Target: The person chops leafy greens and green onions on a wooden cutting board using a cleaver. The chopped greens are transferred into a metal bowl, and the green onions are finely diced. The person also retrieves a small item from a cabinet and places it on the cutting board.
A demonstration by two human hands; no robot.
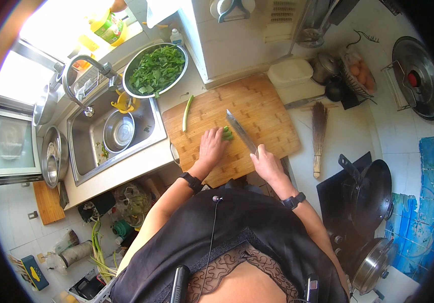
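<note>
My left hand (pixel 213 147) rests on a bamboo cutting board (pixel 262 100), its fingers pressing down a short bunch of green stalks (pixel 227 133). Only the cut ends show past my fingertips. In my right hand (pixel 267 163) is a kitchen knife (pixel 242 130), gripped by the handle. Its blade points away from me and lies just right of the stalks, apart from them. Further left on the board is a single pale green stalk (pixel 187 113). Beyond the board's left corner stands a metal bowl (pixel 126 81) full of chopped leafy greens (pixel 158 70).
Left of the board is a steel sink (pixel 88 151) with a metal basin (pixel 119 131) and a faucet (pixel 84 58). A whisk broom (pixel 319 132) lies on the right counter. A wok (pixel 372 197) sits on the stove. A lidded plastic container (pixel 290 72) stands behind the board.
</note>
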